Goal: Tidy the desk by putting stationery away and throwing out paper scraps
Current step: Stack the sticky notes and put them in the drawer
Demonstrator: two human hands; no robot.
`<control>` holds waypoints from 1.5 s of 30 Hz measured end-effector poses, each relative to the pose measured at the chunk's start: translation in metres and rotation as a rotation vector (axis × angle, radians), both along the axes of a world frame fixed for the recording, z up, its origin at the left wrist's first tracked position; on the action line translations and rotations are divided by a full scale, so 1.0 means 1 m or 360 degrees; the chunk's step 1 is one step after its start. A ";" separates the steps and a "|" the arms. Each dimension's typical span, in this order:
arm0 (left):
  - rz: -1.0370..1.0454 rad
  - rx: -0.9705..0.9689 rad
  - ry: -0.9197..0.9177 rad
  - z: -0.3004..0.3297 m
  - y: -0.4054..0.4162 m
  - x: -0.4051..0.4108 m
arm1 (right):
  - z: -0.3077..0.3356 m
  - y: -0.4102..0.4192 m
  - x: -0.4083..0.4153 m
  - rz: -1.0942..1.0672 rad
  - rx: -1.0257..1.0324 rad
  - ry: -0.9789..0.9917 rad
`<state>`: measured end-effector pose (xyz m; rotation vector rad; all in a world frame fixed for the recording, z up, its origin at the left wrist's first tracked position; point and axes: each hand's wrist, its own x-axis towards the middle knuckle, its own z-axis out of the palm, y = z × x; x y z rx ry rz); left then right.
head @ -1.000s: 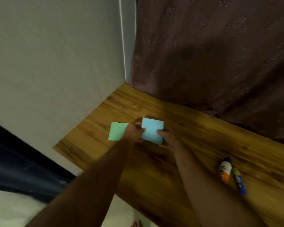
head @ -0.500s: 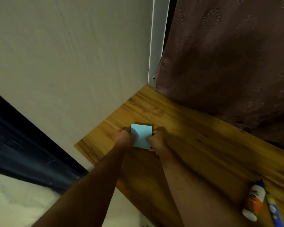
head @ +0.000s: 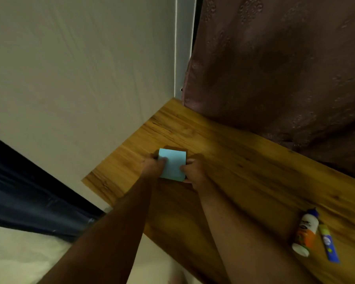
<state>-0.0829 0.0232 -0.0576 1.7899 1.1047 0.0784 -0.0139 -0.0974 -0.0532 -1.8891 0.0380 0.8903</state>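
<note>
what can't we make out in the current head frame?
- Under the blue paper: hidden by the sheet and both hands, left hand, right hand.
- Glue bottle label: too small and blurred.
- Blue stick: type unclear, print unreadable.
- Desk right side: cut off by the frame edge.

Glue bottle label unreadable (blurred); hands hide the blue paper's side edges.

Domestic room, likely a bedroom or study corner. A wood-grain worktop stands against a plain cream wall, beside a patterned mauve curtain. A glue bottle and glue stick lie on it.
</note>
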 end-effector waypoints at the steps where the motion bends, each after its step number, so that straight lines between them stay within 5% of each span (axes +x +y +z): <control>1: 0.0041 -0.0057 -0.0068 0.004 -0.007 0.003 | 0.001 -0.008 -0.001 -0.0048 0.0080 0.0050; 14: -0.0284 -0.0724 -0.0484 0.024 -0.157 0.019 | 0.033 -0.165 -0.009 -0.0468 0.0177 -0.0022; 23: -0.0636 -0.0644 -0.0264 0.025 -0.248 -0.015 | 0.038 -0.256 -0.058 -0.0490 0.0061 -0.0423; 34: -0.0845 -0.0714 -0.0313 0.028 -0.269 -0.061 | 0.039 -0.301 -0.118 -0.0677 0.0223 -0.0277; 45: -0.0919 -0.0906 -0.0265 0.003 -0.225 -0.069 | 0.024 -0.295 -0.166 -0.1270 0.0433 -0.0180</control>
